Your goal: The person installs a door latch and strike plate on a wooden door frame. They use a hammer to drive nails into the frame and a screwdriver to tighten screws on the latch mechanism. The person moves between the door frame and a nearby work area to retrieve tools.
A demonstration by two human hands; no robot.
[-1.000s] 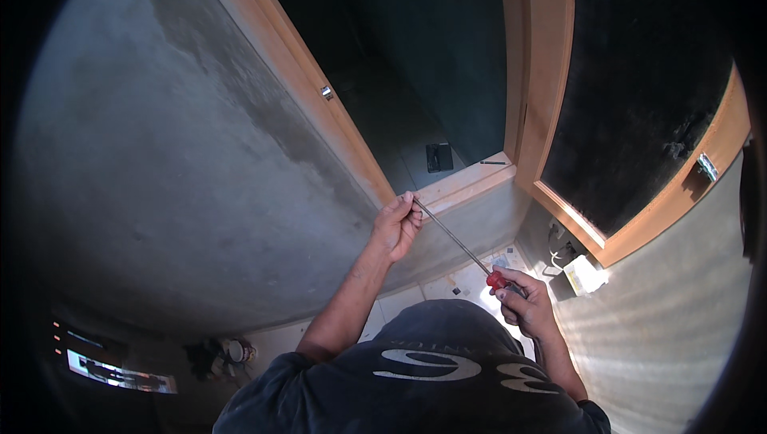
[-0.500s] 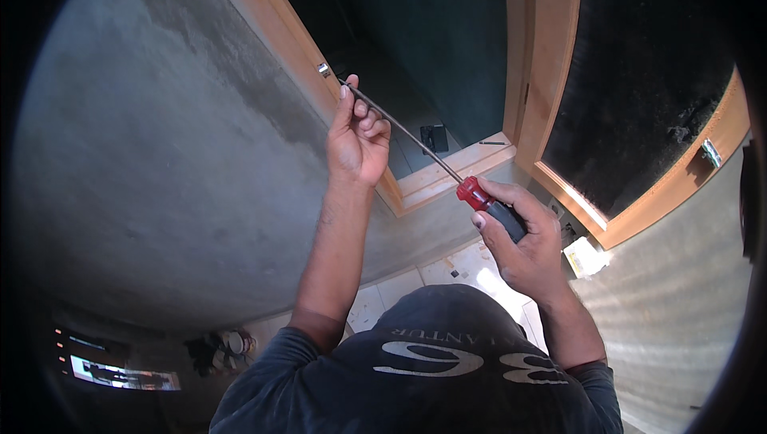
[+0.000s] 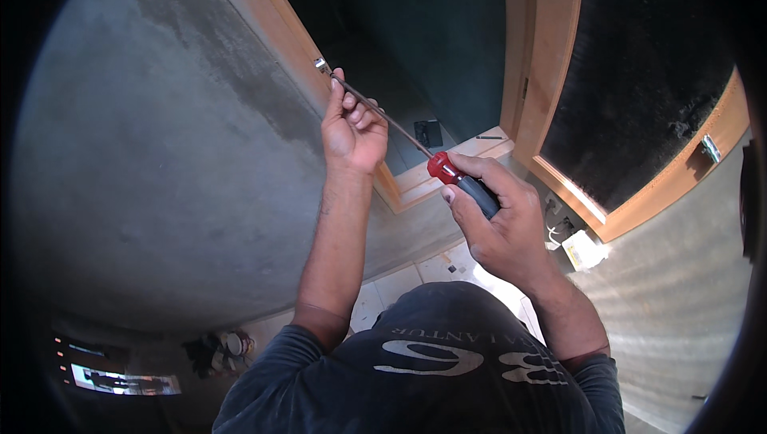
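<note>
My right hand (image 3: 511,206) is wrapped round the red and dark grey handle of a long screwdriver (image 3: 397,128). Its thin shaft slants up and left to the wooden frame (image 3: 293,26). Near the tip, my left hand (image 3: 353,126) pinches the shaft between thumb and forefinger, the other fingers loosely curled. Just beyond those fingertips, a small metal latch plate (image 3: 321,65) sits on the frame's inner edge. The tip lies close beside the plate; whether it touches a screw is too small to tell.
To the right, a wooden-framed dark glass panel (image 3: 639,106) stands swung out, with a metal catch (image 3: 710,149) on its edge. On the sill (image 3: 471,158) lies a small dark pencil-like stick (image 3: 490,137); a black object (image 3: 428,133) is beyond. A grey plastered wall (image 3: 160,162) fills the left.
The screwdriver and my right hand have moved up and left. My left hand has shifted slightly the same way, bringing the tip closer to the metal plate.
</note>
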